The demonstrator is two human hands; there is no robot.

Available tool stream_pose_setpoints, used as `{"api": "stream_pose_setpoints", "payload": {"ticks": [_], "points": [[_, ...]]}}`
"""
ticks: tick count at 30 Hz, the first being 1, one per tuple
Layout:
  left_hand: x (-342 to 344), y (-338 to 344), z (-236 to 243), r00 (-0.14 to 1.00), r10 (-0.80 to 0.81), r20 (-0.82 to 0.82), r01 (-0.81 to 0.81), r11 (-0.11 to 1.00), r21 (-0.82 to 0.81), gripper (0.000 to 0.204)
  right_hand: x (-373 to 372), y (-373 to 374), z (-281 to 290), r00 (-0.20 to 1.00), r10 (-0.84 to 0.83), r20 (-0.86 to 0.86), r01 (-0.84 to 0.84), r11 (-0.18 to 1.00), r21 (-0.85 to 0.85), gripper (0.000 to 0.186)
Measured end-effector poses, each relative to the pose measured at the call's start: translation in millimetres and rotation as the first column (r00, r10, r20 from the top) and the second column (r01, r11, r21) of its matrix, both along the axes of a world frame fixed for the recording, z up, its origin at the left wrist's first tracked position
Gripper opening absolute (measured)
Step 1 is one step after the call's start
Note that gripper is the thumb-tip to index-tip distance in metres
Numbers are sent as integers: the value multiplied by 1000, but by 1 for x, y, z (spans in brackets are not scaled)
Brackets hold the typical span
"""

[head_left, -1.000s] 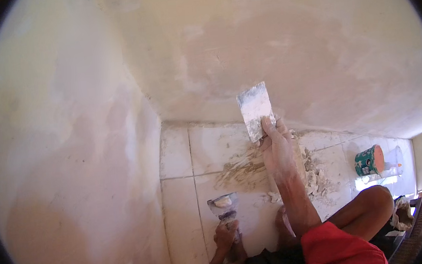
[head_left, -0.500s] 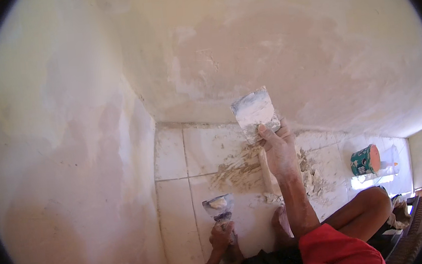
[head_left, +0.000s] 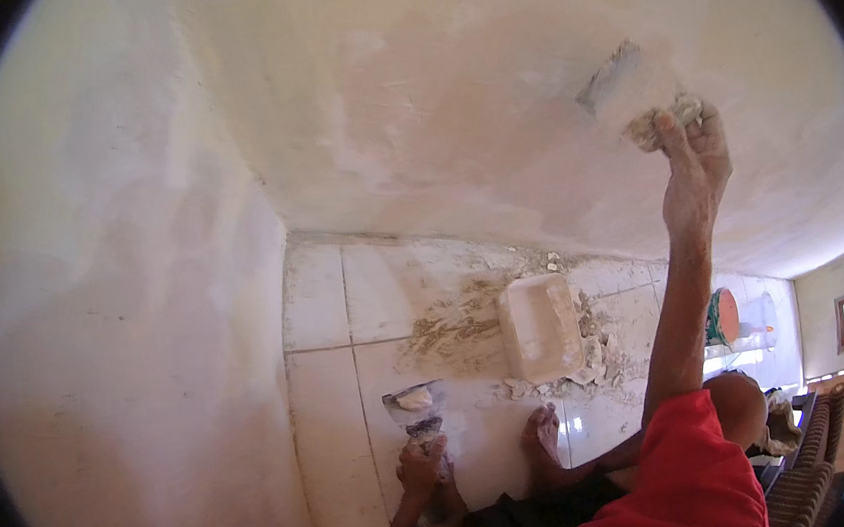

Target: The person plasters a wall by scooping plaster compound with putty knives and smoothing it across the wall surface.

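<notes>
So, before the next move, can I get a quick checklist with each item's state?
1. Right hand grips the flat, whitish rectangular scraper: ok.
2. Scraper touching the cream, pinkish-patched wall: cannot tell.
3. Left hand holds the wide-bladed putty knife, white lump on its blade: ok.
4. Cream rectangular tray clear of the bare foot: ok.
5. White tiled floor free of pale crumbs: not ok, they lie beside the tray.

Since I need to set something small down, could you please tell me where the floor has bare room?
Bare tiles lie between the left wall and the scraper in the left hand; another free patch, between that scraper and the foot. Around the tray it is crowded: smears left, debris mostly right.
</notes>
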State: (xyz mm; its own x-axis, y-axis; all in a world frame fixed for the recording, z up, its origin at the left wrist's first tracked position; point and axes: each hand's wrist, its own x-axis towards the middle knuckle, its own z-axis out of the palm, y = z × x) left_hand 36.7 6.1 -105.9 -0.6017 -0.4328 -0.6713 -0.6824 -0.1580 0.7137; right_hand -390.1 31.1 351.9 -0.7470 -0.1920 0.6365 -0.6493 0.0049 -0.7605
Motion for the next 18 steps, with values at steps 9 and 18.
{"api": "stream_pose_setpoints", "payload": {"ticks": [9, 18], "points": [[-22, 1, 54, 995, -76, -59, 45, 909, -415, 74, -11, -32, 13, 986, -96, -134, 133, 946, 297, 35], [-21, -6, 78, 999, 35, -17, -38, 967, -251, 73, -36, 3, 28, 705, -513, -489, 672, 705, 228, 39]]}}
